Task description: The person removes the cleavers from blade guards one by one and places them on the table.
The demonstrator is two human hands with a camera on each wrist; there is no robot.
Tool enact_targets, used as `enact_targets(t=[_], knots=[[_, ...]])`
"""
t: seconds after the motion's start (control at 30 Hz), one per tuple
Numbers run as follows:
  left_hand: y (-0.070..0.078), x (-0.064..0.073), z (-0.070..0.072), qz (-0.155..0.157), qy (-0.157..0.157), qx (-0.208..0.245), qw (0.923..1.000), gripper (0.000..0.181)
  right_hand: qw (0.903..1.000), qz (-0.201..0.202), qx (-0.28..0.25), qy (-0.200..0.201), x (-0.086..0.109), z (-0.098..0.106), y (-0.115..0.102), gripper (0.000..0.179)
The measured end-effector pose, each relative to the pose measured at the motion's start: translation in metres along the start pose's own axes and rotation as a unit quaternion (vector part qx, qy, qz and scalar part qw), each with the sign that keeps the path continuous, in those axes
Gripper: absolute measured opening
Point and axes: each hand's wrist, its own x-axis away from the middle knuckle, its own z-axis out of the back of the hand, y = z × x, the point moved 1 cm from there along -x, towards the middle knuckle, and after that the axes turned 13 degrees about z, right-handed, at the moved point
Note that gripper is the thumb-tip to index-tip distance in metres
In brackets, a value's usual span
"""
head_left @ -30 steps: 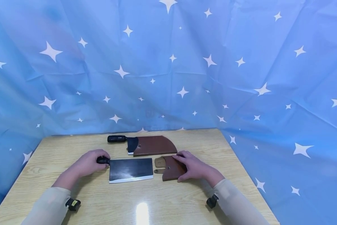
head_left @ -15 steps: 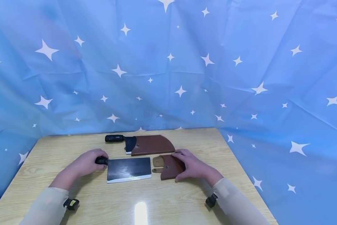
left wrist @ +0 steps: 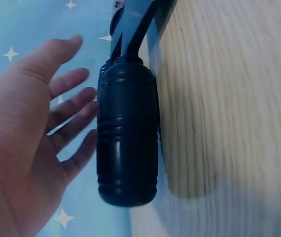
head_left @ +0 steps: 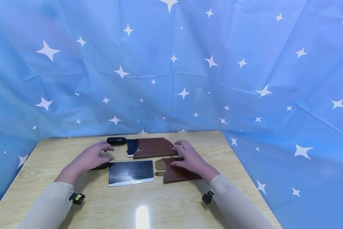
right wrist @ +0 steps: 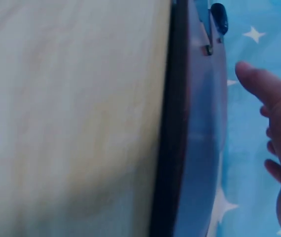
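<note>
A cleaver (head_left: pixel 131 172) with a dark blade and bright cutting edge lies flat on the table, its black handle (left wrist: pixel 127 133) pointing left. Above that handle is my left hand (head_left: pixel 88 158), fingers apart and holding nothing; the left wrist view shows a gap between palm and handle. Just right of the blade lies a brown leather sheath (head_left: pixel 175 174), its tan straps turned toward the cleaver. My right hand (head_left: pixel 190 160) hovers over the sheath, loosely bent and holding nothing. It covers part of the sheath's upper side in the head view.
Behind, a second cleaver (head_left: pixel 116 141) lies with its blade inside another brown sheath (head_left: pixel 154 148). The wooden table (head_left: pixel 102 206) ends at a blue star-patterned curtain (head_left: pixel 148 79). Black wrist cameras (head_left: pixel 77 198) sit on both sleeves.
My left hand has let go of the cleaver's handle and lifted. My right hand has released the sheath and risen off it. Cleaver and sheath stay in place.
</note>
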Motion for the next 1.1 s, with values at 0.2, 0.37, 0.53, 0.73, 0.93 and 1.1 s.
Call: enact_targets(t=[0.2, 0.37, 0.53, 0.73, 0.93, 1.1], knots=[[0.006, -0.021, -0.003, -0.012, 0.035, -0.012, 0.9993, 0.041, 0.9998, -0.004, 0.013, 0.017, -0.026, 0.000, 0.000, 0.061], [0.013, -0.041, -0.012, -0.039, 0.054, -0.035, 0.9972, 0.046, 0.9997, -0.023, 0.005, 0.003, -0.045, -0.006, -0.001, 0.063], [0.017, -0.054, -0.014, -0.045, 0.064, -0.051, 0.9956, 0.050, 0.9994, -0.028, 0.010, -0.020, -0.065, -0.016, 0.000, 0.068], [0.021, -0.067, -0.017, -0.035, 0.050, -0.057, 0.9965, 0.055, 0.9985, -0.028, 0.018, -0.044, -0.088, -0.024, -0.005, 0.073], [0.023, -0.075, -0.022, -0.020, 0.034, -0.063, 0.9972, 0.058, 0.9973, -0.020, 0.031, -0.063, -0.106, -0.035, -0.009, 0.081], [0.026, -0.080, -0.028, -0.010, 0.022, -0.052, 0.9984, 0.057, 0.9953, -0.023, 0.031, -0.088, -0.115, -0.043, -0.011, 0.092]])
